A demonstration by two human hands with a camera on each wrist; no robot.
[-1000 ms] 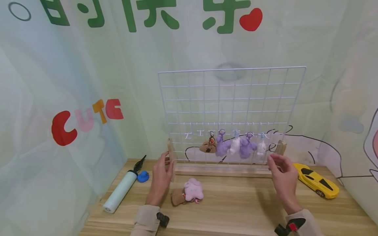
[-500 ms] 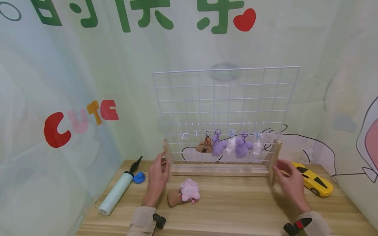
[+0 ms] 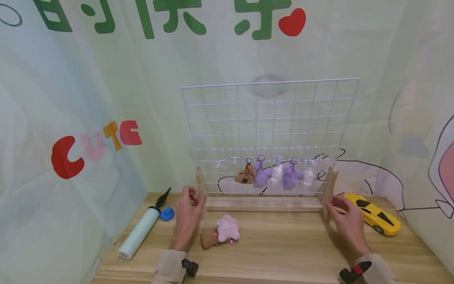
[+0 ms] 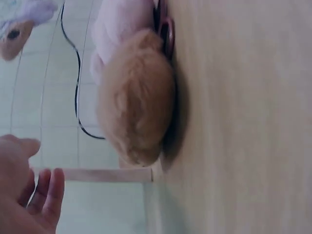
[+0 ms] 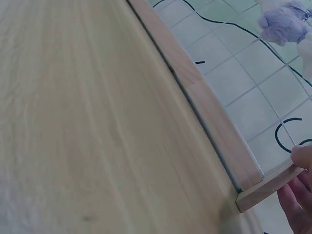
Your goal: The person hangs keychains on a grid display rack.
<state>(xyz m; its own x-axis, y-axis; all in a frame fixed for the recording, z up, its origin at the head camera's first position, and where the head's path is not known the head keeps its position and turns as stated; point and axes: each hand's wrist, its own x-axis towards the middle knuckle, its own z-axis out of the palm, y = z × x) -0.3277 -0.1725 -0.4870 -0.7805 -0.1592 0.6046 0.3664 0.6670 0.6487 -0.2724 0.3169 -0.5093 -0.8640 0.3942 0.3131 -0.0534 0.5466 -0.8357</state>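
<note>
A pale green fabric backdrop [image 3: 227, 59], printed with green characters, a red heart and colourful "CUTE" lettering, hangs behind and along the left of a light wood-grain table [image 3: 283, 252]. Upright near the table's back edge stands a white metal wire grid [image 3: 270, 83], set in a pale wooden stand [image 3: 264, 205] with a low crossbar and two short end posts. Beige sleeves with black wrist devices lead forward to either end. The right hand [image 3: 347, 216] pinches the right wooden post [image 3: 330, 191] low down, thumb on one side and bent fingers on the other. The left hand [image 3: 188, 205] is beside the left wooden post [image 3: 200, 181], fingers loosely bent and a clear gap between them and the thumb; it grips nothing, and whether it touches the post I cannot tell. A yellow toy sports car [image 3: 376, 215] lies beyond the right hand; a pale mint cylinder with a black tip [image 3: 140, 232] lies left of the left hand. In front of the stand, a pink plush toy [image 3: 227, 228] lies against a brown plush toy [image 3: 209, 238]. Small brown, purple and white plush charms [image 3: 292, 177] hang in a row on the grid. A blue duck-shaped toy [image 3: 167, 213] sits beside the cylinder.
</note>
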